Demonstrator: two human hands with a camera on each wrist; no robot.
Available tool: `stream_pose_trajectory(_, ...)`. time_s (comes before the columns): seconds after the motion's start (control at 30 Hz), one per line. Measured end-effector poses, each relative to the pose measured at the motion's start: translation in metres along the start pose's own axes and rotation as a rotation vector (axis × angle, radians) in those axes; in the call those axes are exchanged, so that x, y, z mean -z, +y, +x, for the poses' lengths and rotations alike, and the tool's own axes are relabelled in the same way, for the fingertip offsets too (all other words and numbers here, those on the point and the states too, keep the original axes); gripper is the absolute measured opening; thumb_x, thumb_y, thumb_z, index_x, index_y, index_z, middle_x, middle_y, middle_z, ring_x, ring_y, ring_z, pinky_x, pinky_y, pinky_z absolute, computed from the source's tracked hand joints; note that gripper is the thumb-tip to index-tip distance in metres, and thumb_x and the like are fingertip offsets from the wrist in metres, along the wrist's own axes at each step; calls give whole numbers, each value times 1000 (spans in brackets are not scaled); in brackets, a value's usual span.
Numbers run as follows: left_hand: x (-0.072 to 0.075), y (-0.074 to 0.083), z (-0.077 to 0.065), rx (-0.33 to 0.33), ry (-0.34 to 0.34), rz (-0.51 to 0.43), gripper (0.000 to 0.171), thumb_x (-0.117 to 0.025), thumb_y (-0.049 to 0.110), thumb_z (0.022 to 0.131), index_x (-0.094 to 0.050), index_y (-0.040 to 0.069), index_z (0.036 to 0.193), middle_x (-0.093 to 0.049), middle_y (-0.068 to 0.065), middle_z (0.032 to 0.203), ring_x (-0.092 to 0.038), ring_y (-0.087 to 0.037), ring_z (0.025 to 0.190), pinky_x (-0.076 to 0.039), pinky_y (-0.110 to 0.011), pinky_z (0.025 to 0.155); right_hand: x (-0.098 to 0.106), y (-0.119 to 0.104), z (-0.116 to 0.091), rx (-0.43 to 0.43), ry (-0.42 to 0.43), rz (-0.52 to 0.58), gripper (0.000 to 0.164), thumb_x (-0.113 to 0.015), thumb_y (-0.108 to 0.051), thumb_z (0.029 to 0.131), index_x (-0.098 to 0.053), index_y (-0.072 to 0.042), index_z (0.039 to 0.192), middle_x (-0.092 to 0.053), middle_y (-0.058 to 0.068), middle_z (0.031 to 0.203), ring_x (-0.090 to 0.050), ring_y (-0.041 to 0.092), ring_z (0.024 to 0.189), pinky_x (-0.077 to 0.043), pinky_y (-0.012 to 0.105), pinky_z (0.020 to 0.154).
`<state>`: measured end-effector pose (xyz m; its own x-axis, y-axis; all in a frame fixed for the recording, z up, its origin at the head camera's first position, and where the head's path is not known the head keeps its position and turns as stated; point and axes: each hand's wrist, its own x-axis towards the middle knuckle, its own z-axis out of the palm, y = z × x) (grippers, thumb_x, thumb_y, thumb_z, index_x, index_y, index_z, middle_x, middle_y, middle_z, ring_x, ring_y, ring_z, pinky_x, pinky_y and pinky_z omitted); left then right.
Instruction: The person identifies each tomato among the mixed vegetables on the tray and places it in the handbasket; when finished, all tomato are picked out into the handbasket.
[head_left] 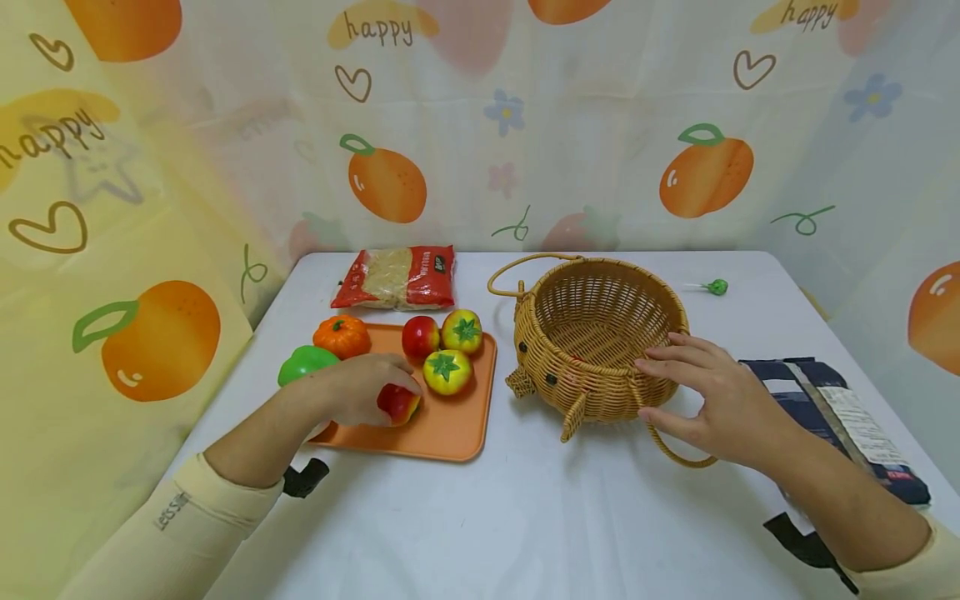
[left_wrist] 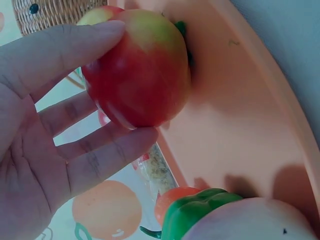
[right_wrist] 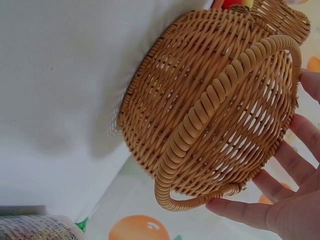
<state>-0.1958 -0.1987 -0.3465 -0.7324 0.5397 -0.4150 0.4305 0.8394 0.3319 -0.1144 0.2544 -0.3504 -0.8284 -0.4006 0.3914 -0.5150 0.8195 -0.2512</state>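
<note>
My left hand (head_left: pixel 360 390) pinches a red-and-yellow apple-like fruit (left_wrist: pixel 145 70) between thumb and fingers, low over the orange tray (head_left: pixel 450 442). Its green leafy end faces the tray in the left wrist view. Beside it lie a red fruit (head_left: pixel 420 337) and two yellow ones with green star-shaped leaves, a front one (head_left: pixel 447 372) and a back one (head_left: pixel 462 332). My right hand (head_left: pixel 712 400), fingers extended, rests against the near right rim of the pig-shaped wicker basket (head_left: pixel 600 392). One basket handle (right_wrist: pixel 205 107) hangs down near that hand.
An orange pumpkin (head_left: pixel 342 336) and a green bell pepper (head_left: pixel 306 364) lie at the tray's left, near a pale round thing (left_wrist: pixel 250 220). Behind is a red bag of grain (head_left: pixel 393 277). A dark package (head_left: pixel 847 425) and a small green-headed item (head_left: pixel 717 287) lie right.
</note>
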Motion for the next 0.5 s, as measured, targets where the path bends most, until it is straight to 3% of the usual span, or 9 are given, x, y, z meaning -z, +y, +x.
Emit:
stream_pose_trajectory(0.27, 7, -9, -3, -24, 11, 15, 46, -84, 15, 85, -71, 25, 127, -59, -2, 137, -50, -27, 128, -61, -41, 88, -2, 1, 0, 9, 6, 2, 54, -91, -32, 74, -75, -17, 123, -71, 8, 126, -52, 40, 133, -45, 72, 99)
stream_pose_trajectory(0.5, 27, -8, -9, -69, 72, 59, 44, -82, 15, 86, -72, 24, 128, -59, -1, 137, -54, -26, 124, -58, -44, 95, -1, 0, 0, 7, 6, 1, 54, -91, -32, 74, -76, -16, 123, -71, 8, 126, -52, 41, 133, -46, 72, 98)
